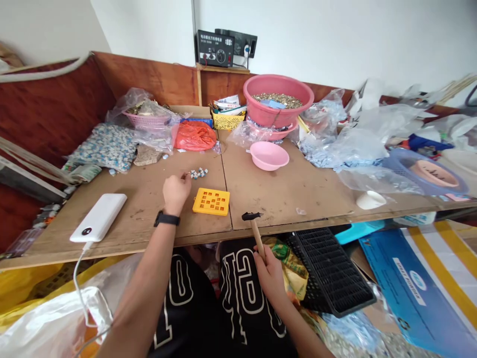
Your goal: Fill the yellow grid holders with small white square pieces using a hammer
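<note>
My left hand (176, 193), with a dark band at the wrist, is closed with its fingertips at the left end of a small pile of blue-and-white pieces (199, 173) on the table. Whatever is between those fingers is too small to make out. Just right of this hand lies a flat yellow tray (211, 201) with square slots in rows. My right hand (269, 268) is wrapped round the wooden handle of a hammer (255, 224), held low over my lap. Its black head rests at or just above the table's front edge; I cannot tell which.
A white power bank (99, 217) with a cable lies left. Behind are a pink bowl (269, 155), a large pink basin (278, 117) of small metal parts, a red bag (195, 135) and a bag of blue-and-white pieces (103, 147). A white cup (370, 200) lies right.
</note>
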Motion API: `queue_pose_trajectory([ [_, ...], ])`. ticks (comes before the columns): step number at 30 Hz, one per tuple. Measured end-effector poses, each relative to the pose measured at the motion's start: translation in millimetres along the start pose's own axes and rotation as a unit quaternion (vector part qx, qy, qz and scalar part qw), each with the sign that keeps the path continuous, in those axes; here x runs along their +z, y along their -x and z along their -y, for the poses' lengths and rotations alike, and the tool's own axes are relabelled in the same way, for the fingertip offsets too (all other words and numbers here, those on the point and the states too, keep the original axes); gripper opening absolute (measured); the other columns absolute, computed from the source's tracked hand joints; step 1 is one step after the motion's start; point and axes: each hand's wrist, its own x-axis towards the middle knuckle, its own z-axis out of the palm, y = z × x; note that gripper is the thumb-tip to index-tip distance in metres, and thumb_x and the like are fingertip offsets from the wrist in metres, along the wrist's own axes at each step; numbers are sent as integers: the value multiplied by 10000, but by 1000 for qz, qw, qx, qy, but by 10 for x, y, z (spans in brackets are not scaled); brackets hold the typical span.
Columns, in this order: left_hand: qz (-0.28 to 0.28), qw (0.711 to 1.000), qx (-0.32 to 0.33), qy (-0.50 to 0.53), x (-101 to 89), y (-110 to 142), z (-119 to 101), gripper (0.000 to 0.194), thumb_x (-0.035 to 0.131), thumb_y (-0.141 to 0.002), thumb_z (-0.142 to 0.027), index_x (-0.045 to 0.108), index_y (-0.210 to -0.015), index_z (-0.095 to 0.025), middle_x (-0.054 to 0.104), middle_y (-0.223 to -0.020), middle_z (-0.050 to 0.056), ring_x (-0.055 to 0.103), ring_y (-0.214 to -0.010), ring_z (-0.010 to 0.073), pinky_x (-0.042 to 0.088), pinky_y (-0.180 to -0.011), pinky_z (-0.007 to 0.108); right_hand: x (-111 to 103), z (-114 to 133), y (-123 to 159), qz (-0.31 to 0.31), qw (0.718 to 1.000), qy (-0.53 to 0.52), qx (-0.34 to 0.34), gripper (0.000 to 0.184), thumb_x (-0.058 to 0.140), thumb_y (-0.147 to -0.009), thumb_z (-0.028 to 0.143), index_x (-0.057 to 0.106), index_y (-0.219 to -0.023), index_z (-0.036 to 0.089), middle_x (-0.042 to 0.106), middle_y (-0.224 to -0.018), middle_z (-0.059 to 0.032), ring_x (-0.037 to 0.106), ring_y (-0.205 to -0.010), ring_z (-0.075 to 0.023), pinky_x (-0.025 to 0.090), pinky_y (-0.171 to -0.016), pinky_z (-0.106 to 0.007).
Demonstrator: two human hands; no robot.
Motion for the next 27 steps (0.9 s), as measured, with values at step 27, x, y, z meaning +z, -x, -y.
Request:
queue_pose_trajectory([
  [27, 40, 979, 195, -53, 411, -218, 57, 226, 650, -1096, -320, 858, -1158, -257, 835, -1321, 153, 652, -1284, 419, 469, -1076, 568, 64, 28, 106, -22, 998, 49, -25, 393, 506, -1184, 560, 736, -1155, 243, 799, -873, -50, 781, -781, -278, 557, -745, -335],
])
